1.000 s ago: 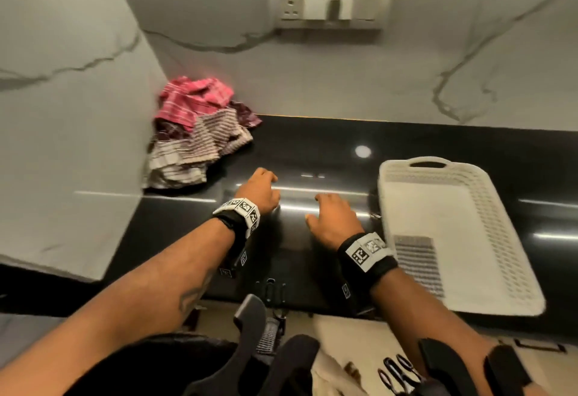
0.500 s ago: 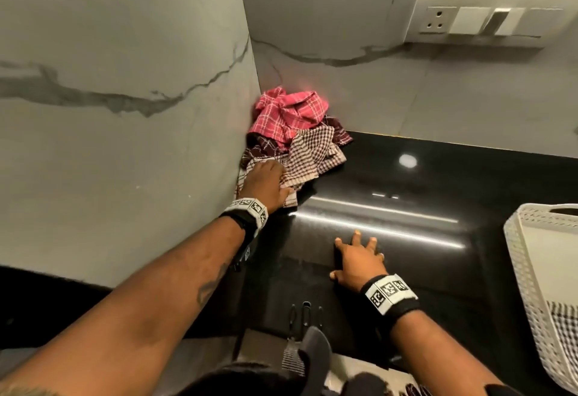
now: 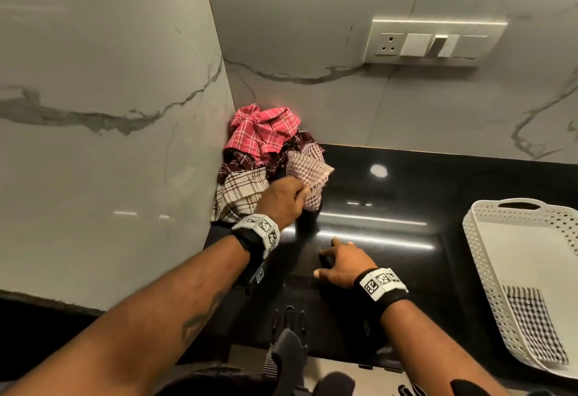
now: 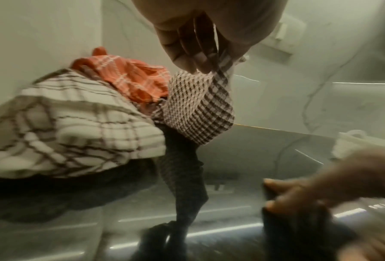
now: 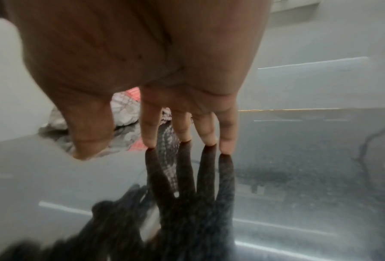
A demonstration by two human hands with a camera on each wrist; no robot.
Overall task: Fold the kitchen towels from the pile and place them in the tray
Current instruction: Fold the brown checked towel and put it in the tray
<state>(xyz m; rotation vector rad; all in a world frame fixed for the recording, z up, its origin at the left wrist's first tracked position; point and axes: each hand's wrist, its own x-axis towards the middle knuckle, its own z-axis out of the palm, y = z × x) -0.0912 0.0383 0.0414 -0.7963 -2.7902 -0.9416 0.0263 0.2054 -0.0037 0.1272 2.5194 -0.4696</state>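
A pile of kitchen towels [image 3: 250,158] sits in the corner of the black counter [image 3: 391,195], with a red checked towel [image 3: 264,133] on top and a cream plaid towel [image 3: 237,192] in front. My left hand [image 3: 294,191] pinches the small brown-checked towel [image 3: 308,170] and holds it lifted off the pile's right side; in the left wrist view the fingertips [image 4: 200,61] grip its corner and the brown-checked towel [image 4: 200,109] hangs below. My right hand [image 3: 342,259] rests flat on the counter, its straight fingers [image 5: 182,127] touching the surface. The white tray [image 3: 488,239] stands at the right.
A folded dark checked towel [image 3: 531,323] lies in the tray's near end. Marble walls [image 3: 109,114] close the counter on the left and back. A switch panel [image 3: 434,40] is on the back wall. The counter's front edge runs just below my wrists.
My left hand moved from the counter to the pile and then took hold of the brown-checked towel, lifting it to the right. My right hand stayed flat on the counter.
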